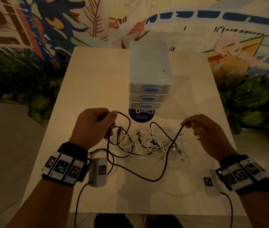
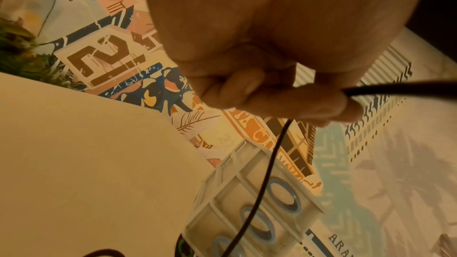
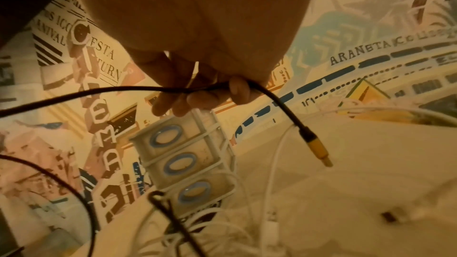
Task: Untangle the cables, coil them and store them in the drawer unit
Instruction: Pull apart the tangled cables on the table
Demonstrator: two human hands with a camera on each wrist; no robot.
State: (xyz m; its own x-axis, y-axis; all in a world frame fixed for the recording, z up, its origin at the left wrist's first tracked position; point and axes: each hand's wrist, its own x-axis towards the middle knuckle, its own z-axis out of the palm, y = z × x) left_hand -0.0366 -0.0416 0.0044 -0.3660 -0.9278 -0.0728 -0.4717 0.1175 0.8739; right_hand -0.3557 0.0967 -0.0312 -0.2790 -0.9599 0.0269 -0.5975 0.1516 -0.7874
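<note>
A dark cable (image 1: 163,171) loops over the table (image 1: 97,76) and through a heap of tangled white cables (image 1: 156,142). My left hand (image 1: 94,124) grips one stretch of the dark cable (image 2: 395,87) in curled fingers, above the table at left. My right hand (image 1: 204,129) pinches the same cable (image 3: 217,85) near its end, where a yellow plug (image 3: 317,149) hangs free. The white drawer unit (image 1: 150,76) with three blue-handled drawers (image 3: 183,161), all closed, stands just behind the heap.
A round dark sticker (image 1: 141,115) lies on the table in front of the drawer unit. Wrist camera leads trail off the table's near edge. Green plants (image 1: 253,104) flank the table on both sides, and a painted wall stands behind.
</note>
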